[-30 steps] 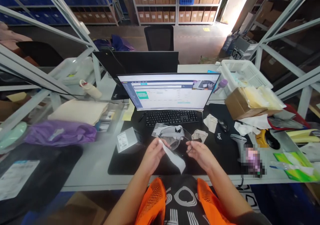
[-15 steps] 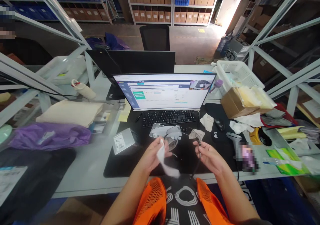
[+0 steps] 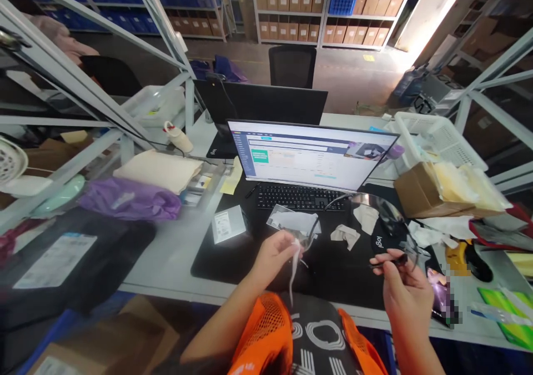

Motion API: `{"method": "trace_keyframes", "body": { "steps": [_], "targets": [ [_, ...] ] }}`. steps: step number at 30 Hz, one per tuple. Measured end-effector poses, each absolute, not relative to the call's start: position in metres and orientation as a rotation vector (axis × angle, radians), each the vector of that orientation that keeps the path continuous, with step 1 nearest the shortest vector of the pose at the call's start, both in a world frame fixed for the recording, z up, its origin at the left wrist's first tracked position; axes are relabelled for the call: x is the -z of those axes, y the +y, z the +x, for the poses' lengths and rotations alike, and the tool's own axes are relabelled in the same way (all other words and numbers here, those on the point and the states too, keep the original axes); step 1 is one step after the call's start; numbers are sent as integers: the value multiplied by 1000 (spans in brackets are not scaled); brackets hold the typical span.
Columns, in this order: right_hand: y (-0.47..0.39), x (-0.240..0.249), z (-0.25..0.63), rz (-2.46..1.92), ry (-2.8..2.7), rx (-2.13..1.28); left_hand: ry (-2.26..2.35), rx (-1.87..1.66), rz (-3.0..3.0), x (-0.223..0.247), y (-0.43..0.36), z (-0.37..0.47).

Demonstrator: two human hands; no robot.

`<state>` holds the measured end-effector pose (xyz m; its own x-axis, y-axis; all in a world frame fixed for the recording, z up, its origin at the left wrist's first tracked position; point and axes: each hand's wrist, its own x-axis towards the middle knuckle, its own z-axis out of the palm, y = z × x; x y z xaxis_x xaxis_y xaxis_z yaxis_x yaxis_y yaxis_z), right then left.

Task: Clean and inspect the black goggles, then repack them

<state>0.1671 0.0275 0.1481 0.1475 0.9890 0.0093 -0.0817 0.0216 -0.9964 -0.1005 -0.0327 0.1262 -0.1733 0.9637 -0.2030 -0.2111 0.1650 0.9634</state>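
My left hand is above the black desk mat, its fingers pinched on a thin white wipe that hangs down. A dark cable also runs at these fingertips and arcs up and over to the right. My right hand is closed on a small dark end piece of this cable, over the mat's right side. Beyond my left hand lies a clear bag with white paper in it. Two crumpled wipes lie between my hands and the keyboard.
A monitor and keyboard stand ahead. A labelled clear packet is at left, near a purple bag. At right are a mouse, a cardboard box, a white basket and a yellow tape dispenser.
My right hand has moved right, away from my left hand, and the cable now arcs wide between them. The wipe hangs straighter. The head view has shifted left.
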Motion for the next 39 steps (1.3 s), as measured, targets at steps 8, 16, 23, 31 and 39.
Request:
{"method": "trace_keyframes", "body": {
  "steps": [8, 16, 23, 31, 39],
  "targets": [
    [13, -154, 149, -1137, -1064, -1173, 1498, -1314, 990, -125, -40, -96],
    [11, -150, 150, -1197, -1116, -1121, 1633, -1427, 964, -115, -43, -92],
    [9, -150, 150, -1215, -1130, -1118, 1638, -1504, 1003, -119, -41, -89],
    [6, -148, 149, -1221, -1110, -1145, 1725, -1505, 1042, -121, -42, -89],
    [6, -147, 151, -1241, -1127, -1154, 1726, -1509, 1006, -121, -43, -89]
  ]
}}
